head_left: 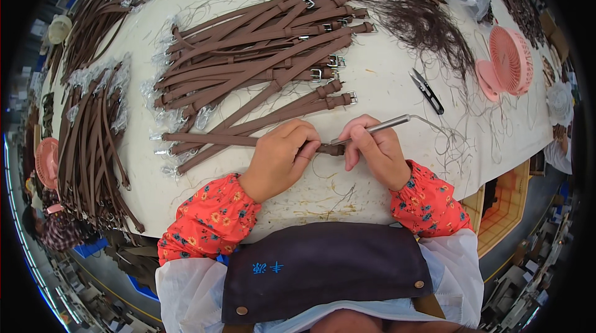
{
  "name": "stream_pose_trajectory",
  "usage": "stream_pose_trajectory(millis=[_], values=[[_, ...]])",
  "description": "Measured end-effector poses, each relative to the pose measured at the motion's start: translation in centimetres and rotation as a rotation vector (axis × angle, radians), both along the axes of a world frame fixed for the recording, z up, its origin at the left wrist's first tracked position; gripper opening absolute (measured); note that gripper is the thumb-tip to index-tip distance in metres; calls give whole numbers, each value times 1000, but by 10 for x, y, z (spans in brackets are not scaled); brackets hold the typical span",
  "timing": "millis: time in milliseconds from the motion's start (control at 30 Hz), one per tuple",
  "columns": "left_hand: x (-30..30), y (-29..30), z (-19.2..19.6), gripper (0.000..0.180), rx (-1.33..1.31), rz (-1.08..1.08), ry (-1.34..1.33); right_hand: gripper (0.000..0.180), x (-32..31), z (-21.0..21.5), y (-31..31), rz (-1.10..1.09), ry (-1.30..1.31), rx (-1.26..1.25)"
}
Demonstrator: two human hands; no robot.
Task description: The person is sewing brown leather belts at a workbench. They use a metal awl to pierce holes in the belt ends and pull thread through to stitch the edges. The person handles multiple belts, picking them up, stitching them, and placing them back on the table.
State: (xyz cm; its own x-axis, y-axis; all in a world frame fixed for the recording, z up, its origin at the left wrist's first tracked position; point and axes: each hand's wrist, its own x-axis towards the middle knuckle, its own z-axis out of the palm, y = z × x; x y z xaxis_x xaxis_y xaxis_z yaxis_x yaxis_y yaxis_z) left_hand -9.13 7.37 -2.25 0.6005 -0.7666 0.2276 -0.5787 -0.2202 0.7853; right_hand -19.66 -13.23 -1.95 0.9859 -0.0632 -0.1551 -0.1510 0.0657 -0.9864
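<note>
Between the thumb and fingers of my left hand [279, 159] is a brown strap [217, 139], pinched near its right end. The rest of that strap runs left across the table. Closed around a slim metal pen-shaped tool [390, 123] is my right hand [375, 150]. A thin cord trails from the tool's back end. Its narrow tip points left, at the strap beside my left fingertips; whether it touches the strap I cannot tell. Just beyond both hands lies a pile of brown buckled straps [248, 71], with clear plastic wrap around their left ends.
Thread snips [427, 92] lie beyond my right hand, left of a pink fan [509, 59]. Dark loose threads [428, 28] are heaped at the far right. Another strap bundle [93, 140] hangs over the table's left edge. An orange-lined crate [506, 205] stands below the right edge.
</note>
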Motion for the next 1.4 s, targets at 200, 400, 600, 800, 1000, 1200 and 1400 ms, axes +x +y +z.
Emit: stream_pose_trajectory(millis=[200, 400, 600, 800, 1000, 1200, 1400], values=[[0, 1, 3, 9, 14, -25, 57, 34, 0, -3, -1, 6, -12, 0], [0, 2, 2, 8, 19, -43, 36, 34, 1, -2, -1, 10, -8, 2], [0, 3, 1, 7, 33, -49, 37, 34, 1, -3, 0, 12, -19, -6], [0, 3, 3, 7, 57, -52, 79, 34, 1, -4, -1, 17, -28, -6], [0, 3, 1, 7, 37, -55, 57, 34, 1, -3, 0, 19, -33, 8], [-1, 4, 3, 9, 16, 44, 161, 35, 0, -2, -1, 9, -36, 28], [7, 6, 9, 22, 127, -57, -317, 34, 3, -6, -2, -61, -154, 44]])
